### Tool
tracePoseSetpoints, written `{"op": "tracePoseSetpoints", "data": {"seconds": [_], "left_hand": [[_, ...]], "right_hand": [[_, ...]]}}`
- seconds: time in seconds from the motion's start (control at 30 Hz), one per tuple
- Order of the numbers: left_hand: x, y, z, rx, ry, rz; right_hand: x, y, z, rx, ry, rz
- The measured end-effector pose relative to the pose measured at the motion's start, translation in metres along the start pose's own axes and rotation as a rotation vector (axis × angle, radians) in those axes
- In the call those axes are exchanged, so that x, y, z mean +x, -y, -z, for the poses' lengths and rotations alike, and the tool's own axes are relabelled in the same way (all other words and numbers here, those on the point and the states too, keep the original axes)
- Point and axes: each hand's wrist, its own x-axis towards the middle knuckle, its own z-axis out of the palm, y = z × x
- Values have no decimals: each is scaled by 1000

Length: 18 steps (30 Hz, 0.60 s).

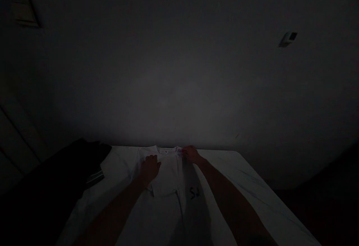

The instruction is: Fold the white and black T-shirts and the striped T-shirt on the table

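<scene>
A pale, round-necked shirt lies under the flattened left hand, right hand pinching its shoulder.

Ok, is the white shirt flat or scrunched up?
Mostly flat: the white shirt lies low on the table, its neckline and front showing without big bunches.

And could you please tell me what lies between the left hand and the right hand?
In the head view, part of the white T-shirt, including its neckline, lies between the left hand and right hand.
</scene>
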Motion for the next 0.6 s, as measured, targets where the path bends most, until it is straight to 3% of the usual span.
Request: {"op": "tracePoseSetpoints", "data": {"seconds": [0.17, 0.43, 0.6], "left_hand": [[19, 6, -20, 16, -2, 61], [30, 18, -24, -152, 46, -17], [30, 29, -32, -437, -124, -7]], "right_hand": [[16, -13, -12, 18, 7, 18], [34, -19, -20, 143, 49, 50], [39, -19, -22, 166, 57, 50]]}}
